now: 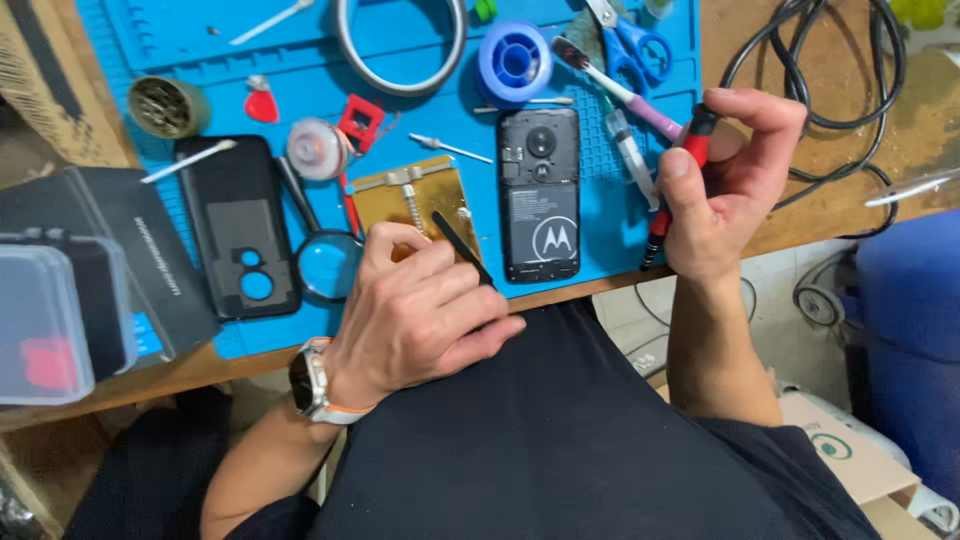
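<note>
Red-handled screwdriver (676, 183) clamped in right hand (722, 190), shaft near-vertical, tip down at mat (180, 40) edge. Left hand (420, 305) pinches black spudger (462, 250), pointing up-left. I note opened phone (540, 195) lies between hands, long axis away from body, nearer right hand.

- Light: bright, even, from overhead; colours saturated.
- Shadows: soft, short, under left hand (420, 310) and tools.
- Glare: mild sheen on magnifier (328, 265) lens and phone (540, 195) back.
- Focus: desk (790, 215) sharp; clear box (45, 325) at left edge slightly soft.
- Distortion: wide-angle stretch at corners.
</note>
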